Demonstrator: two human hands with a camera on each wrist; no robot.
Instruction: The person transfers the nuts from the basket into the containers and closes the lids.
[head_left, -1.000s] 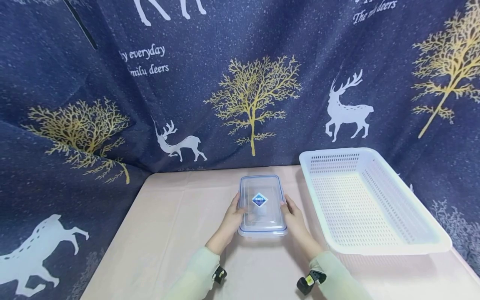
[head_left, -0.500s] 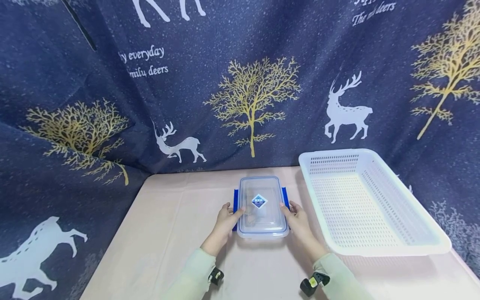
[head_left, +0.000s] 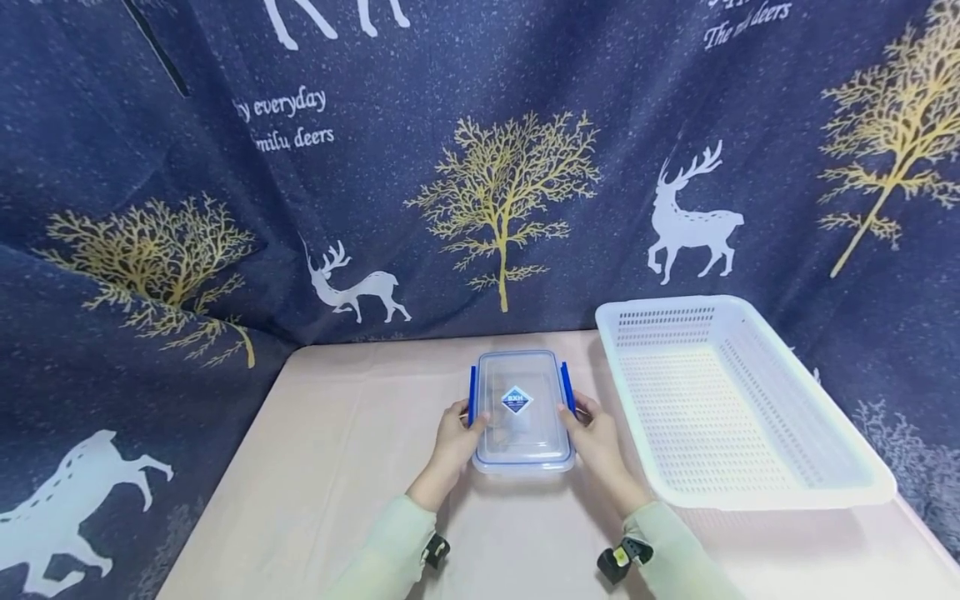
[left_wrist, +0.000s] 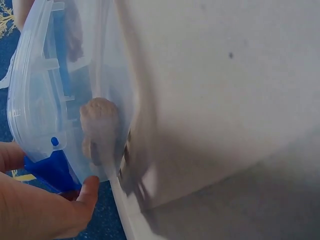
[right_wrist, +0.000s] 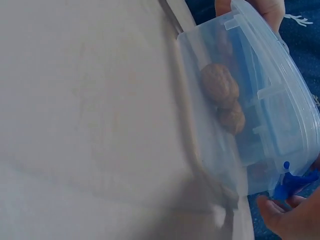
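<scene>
A clear plastic food storage box (head_left: 521, 442) with a blue-edged lid sits mid-table. A diamond label (head_left: 517, 400) marks its lid. Through the clear wall, brown walnuts (right_wrist: 218, 82) show in the right wrist view. On each long side a blue latch stands out from the lid: left latch (head_left: 472, 393), right latch (head_left: 567, 387). My left hand (head_left: 453, 437) grips the box's left side, thumb on the lid edge, fingers by the latch. Mirroring it, my right hand (head_left: 596, 437) holds the right side, thumb on the lid and fingers curled beneath the latch.
A white perforated plastic basket (head_left: 645, 433) stands to the right, close beside my right hand. The table wears a pale pink cloth (head_left: 337, 467). A dark blue curtain (head_left: 450, 217) with deer and trees hangs behind and at the left.
The blue latches, out of sight one second ago, swung outward from the box's sides and now stand more upright. My hands slid slightly toward me, then closed in again on the sides.
</scene>
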